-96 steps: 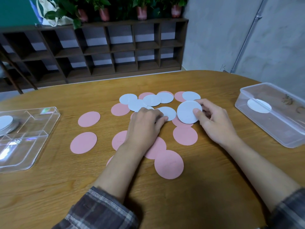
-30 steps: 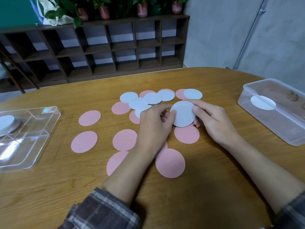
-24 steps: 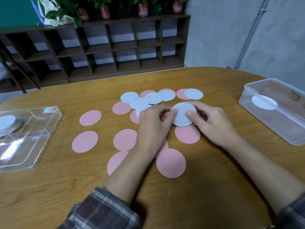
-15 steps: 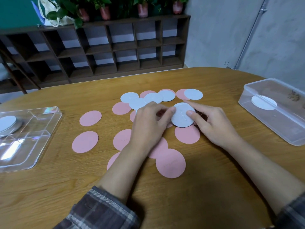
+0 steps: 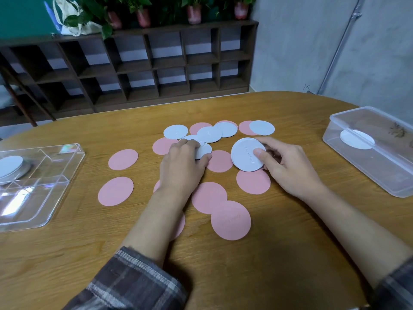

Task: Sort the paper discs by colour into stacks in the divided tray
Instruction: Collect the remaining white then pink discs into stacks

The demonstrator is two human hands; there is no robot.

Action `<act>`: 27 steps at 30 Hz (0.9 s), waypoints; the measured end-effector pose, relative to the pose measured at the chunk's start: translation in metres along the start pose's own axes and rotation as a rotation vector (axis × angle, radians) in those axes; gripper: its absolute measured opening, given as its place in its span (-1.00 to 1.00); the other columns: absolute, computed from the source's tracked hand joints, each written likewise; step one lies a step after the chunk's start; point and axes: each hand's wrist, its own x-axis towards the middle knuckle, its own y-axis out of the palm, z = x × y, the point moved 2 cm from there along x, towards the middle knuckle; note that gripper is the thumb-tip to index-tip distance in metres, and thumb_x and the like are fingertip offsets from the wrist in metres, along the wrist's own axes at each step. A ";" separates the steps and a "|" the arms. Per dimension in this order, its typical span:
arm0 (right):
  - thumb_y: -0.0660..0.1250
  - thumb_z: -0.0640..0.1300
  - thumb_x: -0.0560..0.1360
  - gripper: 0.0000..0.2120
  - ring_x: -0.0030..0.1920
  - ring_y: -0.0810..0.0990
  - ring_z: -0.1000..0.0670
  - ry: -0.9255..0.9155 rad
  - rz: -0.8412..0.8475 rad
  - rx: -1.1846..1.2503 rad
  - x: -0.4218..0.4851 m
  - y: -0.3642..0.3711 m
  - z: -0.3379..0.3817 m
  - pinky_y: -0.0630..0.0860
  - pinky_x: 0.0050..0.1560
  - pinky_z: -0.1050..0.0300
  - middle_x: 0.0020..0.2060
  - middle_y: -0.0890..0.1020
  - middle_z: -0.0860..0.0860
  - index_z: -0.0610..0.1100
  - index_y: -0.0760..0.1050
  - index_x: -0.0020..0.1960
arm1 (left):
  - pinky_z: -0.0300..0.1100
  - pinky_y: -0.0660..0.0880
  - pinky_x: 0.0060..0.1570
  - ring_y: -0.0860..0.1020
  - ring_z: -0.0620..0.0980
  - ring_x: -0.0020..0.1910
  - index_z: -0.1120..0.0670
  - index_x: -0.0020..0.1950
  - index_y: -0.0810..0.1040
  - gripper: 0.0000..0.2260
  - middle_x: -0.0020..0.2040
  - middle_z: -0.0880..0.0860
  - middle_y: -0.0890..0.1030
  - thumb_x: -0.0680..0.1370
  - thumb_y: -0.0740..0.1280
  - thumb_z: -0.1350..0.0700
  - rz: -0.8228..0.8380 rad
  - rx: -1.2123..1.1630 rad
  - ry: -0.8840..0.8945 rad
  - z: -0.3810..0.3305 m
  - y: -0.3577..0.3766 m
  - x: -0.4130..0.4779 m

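Pink discs [image 5: 230,220] and white discs [image 5: 225,129] lie scattered over the middle of the wooden table [image 5: 268,265]. My right hand [image 5: 288,166] holds a small stack of white discs [image 5: 244,154] tilted up, thumb on its face. My left hand [image 5: 182,165] lies palm down with its fingertips on a white disc [image 5: 203,151] that rests flat among the others. The clear divided tray [image 5: 44,189] stands at the left edge, with a white stack [image 5: 10,166] in its far left compartment.
A clear plastic box [image 5: 368,173] with a white disc inside stands at the right edge. Behind the table are a dark wooden shelf unit with potted plants on top and a grey wall.
My left hand has let go of the stack in my right hand and moved left onto another white disc on the table. The right hand has kept its stack in place.
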 end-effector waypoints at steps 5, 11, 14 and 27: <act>0.31 -0.08 0.65 -0.74 -0.15 0.61 -0.14 0.013 0.001 0.003 0.000 0.000 -0.002 0.55 -0.02 -0.20 -0.13 0.66 -0.07 0.04 0.57 0.33 | 0.03 0.46 0.07 0.59 0.10 0.09 0.00 0.13 0.67 -0.80 0.02 -0.02 0.69 0.65 0.33 -0.06 -0.084 0.039 0.068 -0.005 -0.003 -0.002; 0.31 -0.08 0.65 -0.74 -0.16 0.61 -0.12 0.019 -0.004 -0.010 0.000 0.000 -0.002 0.55 -0.03 -0.19 -0.14 0.67 -0.05 0.03 0.57 0.32 | -0.03 0.48 -0.18 0.62 0.13 -0.07 0.02 0.07 0.67 -0.85 -0.10 0.00 0.69 0.65 0.34 0.01 -0.118 0.023 0.116 -0.011 -0.008 -0.004; 0.31 -0.08 0.65 -0.75 -0.18 0.60 -0.12 0.026 -0.009 -0.007 0.001 -0.001 -0.002 0.55 -0.04 -0.18 -0.16 0.65 -0.06 0.03 0.58 0.31 | -0.03 0.49 -0.23 0.62 0.13 -0.10 0.02 0.07 0.64 -0.85 -0.10 0.00 0.68 0.66 0.31 0.01 -0.137 0.040 0.171 -0.016 -0.010 -0.006; 0.30 -0.06 0.66 -0.67 -0.22 0.57 -0.07 0.065 -0.105 -0.044 0.003 -0.005 -0.004 0.55 -0.09 -0.11 -0.19 0.65 0.01 0.02 0.55 0.41 | -0.13 0.55 -0.11 0.59 -0.13 -0.11 0.08 0.04 0.63 -0.94 -0.09 -0.11 0.66 0.64 0.38 0.12 -0.240 -0.427 0.287 -0.030 -0.018 -0.010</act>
